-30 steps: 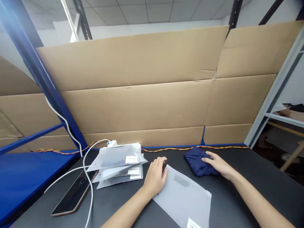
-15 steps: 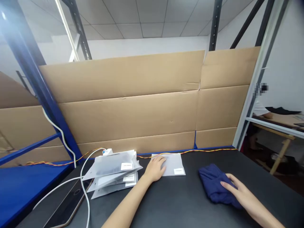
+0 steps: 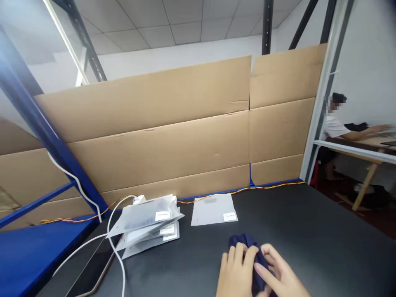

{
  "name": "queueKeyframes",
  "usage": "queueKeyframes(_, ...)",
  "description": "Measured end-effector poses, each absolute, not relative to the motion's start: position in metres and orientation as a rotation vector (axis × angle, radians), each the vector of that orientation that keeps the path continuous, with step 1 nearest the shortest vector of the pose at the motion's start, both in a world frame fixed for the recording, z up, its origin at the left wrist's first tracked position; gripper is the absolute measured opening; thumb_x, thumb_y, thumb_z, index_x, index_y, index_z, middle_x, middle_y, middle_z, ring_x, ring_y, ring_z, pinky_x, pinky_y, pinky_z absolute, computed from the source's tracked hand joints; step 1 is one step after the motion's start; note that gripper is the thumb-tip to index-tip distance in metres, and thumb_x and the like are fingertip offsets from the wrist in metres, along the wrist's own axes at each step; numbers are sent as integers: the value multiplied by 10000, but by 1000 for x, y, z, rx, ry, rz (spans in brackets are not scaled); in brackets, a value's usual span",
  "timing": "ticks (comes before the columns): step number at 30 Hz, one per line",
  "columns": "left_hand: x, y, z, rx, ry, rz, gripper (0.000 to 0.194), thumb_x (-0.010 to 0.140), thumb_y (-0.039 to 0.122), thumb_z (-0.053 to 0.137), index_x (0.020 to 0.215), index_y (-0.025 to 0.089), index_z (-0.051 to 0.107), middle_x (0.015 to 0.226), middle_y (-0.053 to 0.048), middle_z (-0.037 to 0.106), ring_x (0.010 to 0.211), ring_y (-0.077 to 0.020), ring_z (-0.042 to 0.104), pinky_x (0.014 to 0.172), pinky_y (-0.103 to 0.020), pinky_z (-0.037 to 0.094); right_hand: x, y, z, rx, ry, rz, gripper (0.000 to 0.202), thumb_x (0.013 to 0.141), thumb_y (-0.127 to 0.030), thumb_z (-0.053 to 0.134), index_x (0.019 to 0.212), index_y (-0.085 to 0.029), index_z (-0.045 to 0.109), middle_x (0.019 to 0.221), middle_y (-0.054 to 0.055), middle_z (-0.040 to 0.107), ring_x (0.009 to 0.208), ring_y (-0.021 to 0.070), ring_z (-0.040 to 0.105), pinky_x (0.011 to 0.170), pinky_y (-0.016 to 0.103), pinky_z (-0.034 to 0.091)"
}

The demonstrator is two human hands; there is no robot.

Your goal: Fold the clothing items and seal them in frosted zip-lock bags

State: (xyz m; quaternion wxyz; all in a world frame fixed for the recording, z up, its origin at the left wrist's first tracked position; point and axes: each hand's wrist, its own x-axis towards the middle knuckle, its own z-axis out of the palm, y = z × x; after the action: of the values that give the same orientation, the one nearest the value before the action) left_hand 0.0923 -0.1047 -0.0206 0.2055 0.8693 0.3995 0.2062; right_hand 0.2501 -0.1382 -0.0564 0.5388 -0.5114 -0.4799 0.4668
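Note:
A bundle of navy cloth lies on the black tabletop near the front edge, partly covered by both hands. My left hand has its fingers curled over the left side of the cloth. On the right side, my right hand grips the cloth between thumb and fingers. Behind them, a flat frosted bag with a white label rests by itself. A stack of similar labelled frosted bags sits to the left.
A phone or tablet and a white cable lie at the left. Cardboard panels stand along the back, with a thin twisted wire at their foot. A person sits at another table at the far right.
My left hand has left the flat bag and come down right onto the cloth. My right hand and the cloth have moved left. The camera view has turned slightly.

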Motion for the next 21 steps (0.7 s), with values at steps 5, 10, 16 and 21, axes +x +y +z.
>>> queueKeyframes(5,38,-98,-28,2022,1127,929,343,863,343,573,1189,258,516,1084,-79,633,914,-237,643,808,-345,545,249,-133,-55,-1166,-1203,1047,272,835,-449,641,844,-258,448,820,-28,525,760,156,624,710,237,535)
queueKeyframes(10,-25,-103,-46,2070,1624,1062,320,876,349,529,1181,253,542,1151,-99,627,973,-287,635,831,-438,519,267,-131,-60,-1430,-1335,706,223,855,-413,591,963,-253,478,831,-1,567,754,171,622,713,250,513)
queueKeyframes(16,-3,-110,-48,2455,1600,841,471,731,321,681,1193,305,591,1193,-106,614,1018,-355,585,864,-498,460,260,-133,-56,-1536,-1534,530,197,898,-395,516,1039,-259,492,805,5,609,691,175,620,678,262,506)
queueKeyframes(21,1,-103,-24,2375,1536,735,138,815,208,538,927,262,596,958,-55,650,868,-260,622,772,-374,488,271,-131,-61,-1636,-1571,430,191,927,-416,460,1047,-269,479,782,-2,583,655,174,598,668,270,503)
